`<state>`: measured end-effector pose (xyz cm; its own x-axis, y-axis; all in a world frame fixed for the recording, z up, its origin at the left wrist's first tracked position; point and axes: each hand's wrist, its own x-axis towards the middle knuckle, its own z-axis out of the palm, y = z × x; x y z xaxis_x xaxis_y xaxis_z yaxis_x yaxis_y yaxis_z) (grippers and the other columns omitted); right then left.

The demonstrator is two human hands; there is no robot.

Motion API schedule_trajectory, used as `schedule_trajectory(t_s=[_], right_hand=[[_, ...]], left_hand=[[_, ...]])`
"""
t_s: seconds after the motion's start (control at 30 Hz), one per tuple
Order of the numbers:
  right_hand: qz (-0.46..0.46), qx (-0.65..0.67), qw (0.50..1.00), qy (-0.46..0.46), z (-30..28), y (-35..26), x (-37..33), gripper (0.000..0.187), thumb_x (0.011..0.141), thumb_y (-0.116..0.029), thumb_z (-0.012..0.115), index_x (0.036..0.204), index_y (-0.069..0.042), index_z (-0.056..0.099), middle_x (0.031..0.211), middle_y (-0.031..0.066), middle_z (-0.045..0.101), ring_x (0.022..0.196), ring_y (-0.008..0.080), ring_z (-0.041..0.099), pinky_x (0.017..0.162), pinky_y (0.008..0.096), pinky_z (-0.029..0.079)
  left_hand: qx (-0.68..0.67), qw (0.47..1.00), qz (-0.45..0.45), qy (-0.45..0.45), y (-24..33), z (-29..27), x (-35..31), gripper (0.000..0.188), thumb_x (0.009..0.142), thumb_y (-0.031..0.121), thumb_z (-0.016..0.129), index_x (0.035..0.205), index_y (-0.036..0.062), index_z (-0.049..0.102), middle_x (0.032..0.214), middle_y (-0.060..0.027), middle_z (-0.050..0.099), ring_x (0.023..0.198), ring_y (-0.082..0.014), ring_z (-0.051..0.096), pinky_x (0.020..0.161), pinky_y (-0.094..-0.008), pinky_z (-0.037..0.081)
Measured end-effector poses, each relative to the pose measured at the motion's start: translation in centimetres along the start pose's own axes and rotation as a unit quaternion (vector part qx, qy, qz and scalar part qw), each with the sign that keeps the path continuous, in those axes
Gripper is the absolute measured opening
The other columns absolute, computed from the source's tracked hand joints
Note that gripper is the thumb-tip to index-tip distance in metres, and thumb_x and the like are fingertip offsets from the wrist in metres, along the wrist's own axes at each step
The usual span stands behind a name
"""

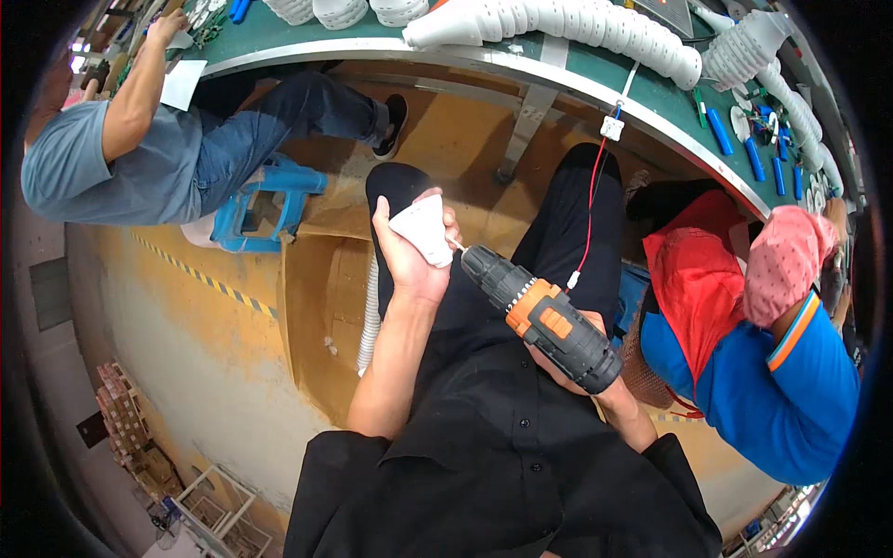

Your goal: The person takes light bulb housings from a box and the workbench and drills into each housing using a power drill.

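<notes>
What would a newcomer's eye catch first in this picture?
Probably the black and orange drill in the right hand, at the centre, its bit beside the small white piece in the left hand. Next, the long row of white parts along the green bench at the top. At the right, bright red cloth beside a blue shirt.

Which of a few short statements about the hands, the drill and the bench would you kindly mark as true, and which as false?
1. The right hand holds a black-and-orange drill. True.
2. The left hand is empty. False: it holds a white piece.
3. The drill's bit points away from the white piece. False: it points toward it.
4. A red cable hangs below the edge of the green bench. True.
5. A long white ribbed tube lies on the bench. True.
</notes>
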<state>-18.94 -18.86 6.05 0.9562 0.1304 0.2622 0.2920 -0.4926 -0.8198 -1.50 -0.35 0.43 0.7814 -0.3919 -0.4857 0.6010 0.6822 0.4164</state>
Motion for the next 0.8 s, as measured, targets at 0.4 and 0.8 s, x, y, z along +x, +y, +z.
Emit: schedule_trajectory(t_s=[0.4, 0.8], right_hand=[[0.048, 0.070, 0.996, 0.015, 0.7, -0.6, 0.0, 0.026, 0.065, -0.003, 0.073, 0.086, 0.004, 0.060, 0.081, 0.0146, 0.061, 0.069, 0.0308, 0.065, 0.063, 0.0364, 0.052], [0.025, 0.063, 0.998, 0.004, 1.2, 0.2, -0.3, 0.030, 0.062, -0.009, 0.073, 0.086, 0.005, 0.060, 0.083, 0.0158, 0.061, 0.070, 0.0323, 0.065, 0.064, 0.0375, 0.053]], left_hand=[[0.109, 0.984, 0.132, 0.049, -0.4, 1.5, -0.9, 0.074, 0.099, 0.067, 0.033, 0.114, 0.0001, 0.062, 0.079, -0.0091, 0.062, 0.060, -0.0181, 0.056, 0.050, -0.0301, 0.043], [0.170, 0.968, 0.174, 0.057, -1.0, 0.9, -0.6, 0.074, 0.099, 0.067, 0.032, 0.117, 0.0007, 0.061, 0.079, -0.0073, 0.062, 0.058, -0.0153, 0.057, 0.048, -0.0282, 0.045]])
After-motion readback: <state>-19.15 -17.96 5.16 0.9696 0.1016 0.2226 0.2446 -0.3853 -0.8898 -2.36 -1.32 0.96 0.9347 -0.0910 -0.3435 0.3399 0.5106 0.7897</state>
